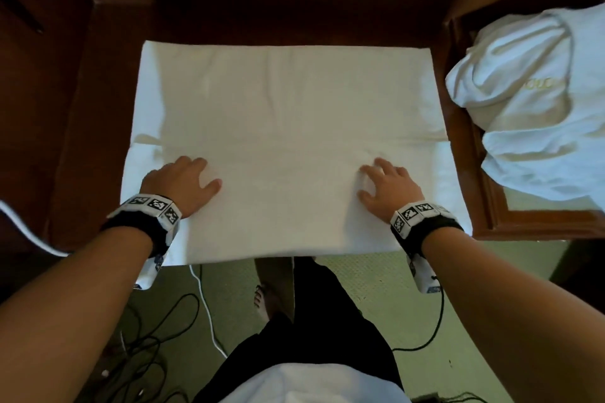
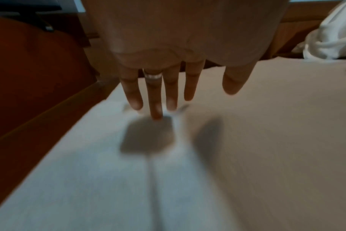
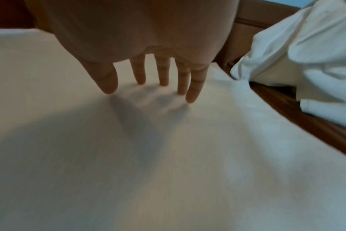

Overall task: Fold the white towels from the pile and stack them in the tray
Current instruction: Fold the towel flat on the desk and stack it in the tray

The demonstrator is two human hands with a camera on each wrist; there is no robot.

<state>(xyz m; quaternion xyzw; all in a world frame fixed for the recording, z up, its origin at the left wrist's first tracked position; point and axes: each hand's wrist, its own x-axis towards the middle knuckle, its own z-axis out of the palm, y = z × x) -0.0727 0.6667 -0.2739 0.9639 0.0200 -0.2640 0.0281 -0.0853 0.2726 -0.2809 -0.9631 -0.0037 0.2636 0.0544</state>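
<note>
Both hands, left hand and right hand, press flat, fingers straight, on the towel.

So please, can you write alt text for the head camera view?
Both hands, left hand and right hand, rest open on a white towel spread over a dark wooden table. Crumpled white towels lie in a wooden tray at right.
</note>
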